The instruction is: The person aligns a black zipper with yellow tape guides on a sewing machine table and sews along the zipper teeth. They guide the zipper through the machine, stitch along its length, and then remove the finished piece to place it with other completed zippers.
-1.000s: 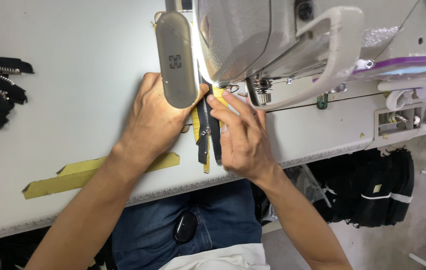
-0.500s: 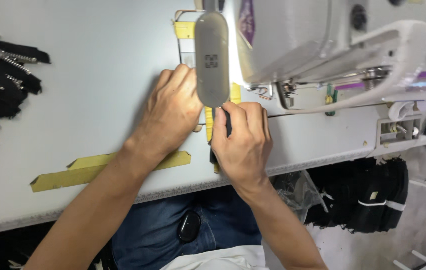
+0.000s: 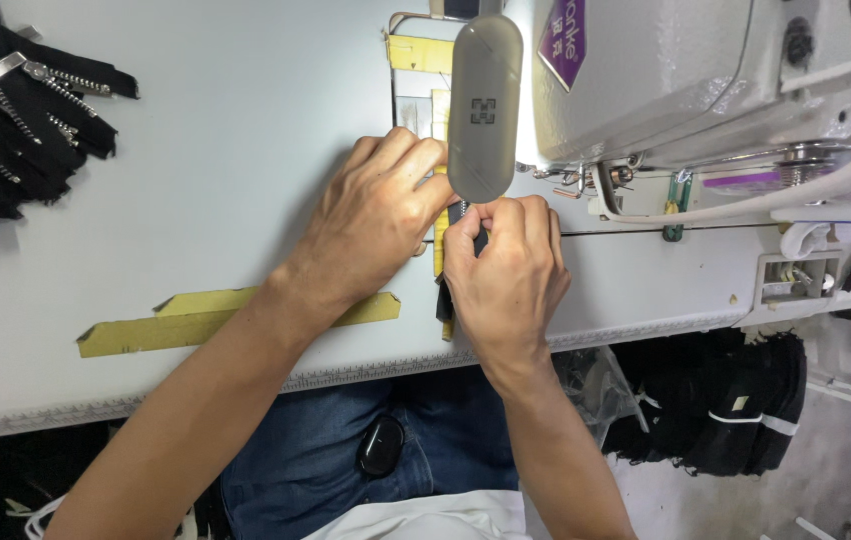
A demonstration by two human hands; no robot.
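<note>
We've slid zipper (image 3: 456,262) further under lamp (image 3: 485,105) toward needle: left hand (image 3: 378,215) flat, pressing it on bench (image 3: 196,200); right hand (image 3: 506,270) pinching it (feed underway).

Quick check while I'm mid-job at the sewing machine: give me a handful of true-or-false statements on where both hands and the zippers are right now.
1. Both hands are at the dark strip in front of the sewing machine. True.
2. The right hand pinches the strip near its top end. True.
3. The pile of black zippers lies at the table's right end. False: it lies at the far left of the table.
4. The left hand rests on the yellow tape strip. False: that hand is up by the machine; its forearm crosses the tape.
5. The grey oval lamp lies flat on the floor. False: it hangs on the machine, above the fingers.
</note>
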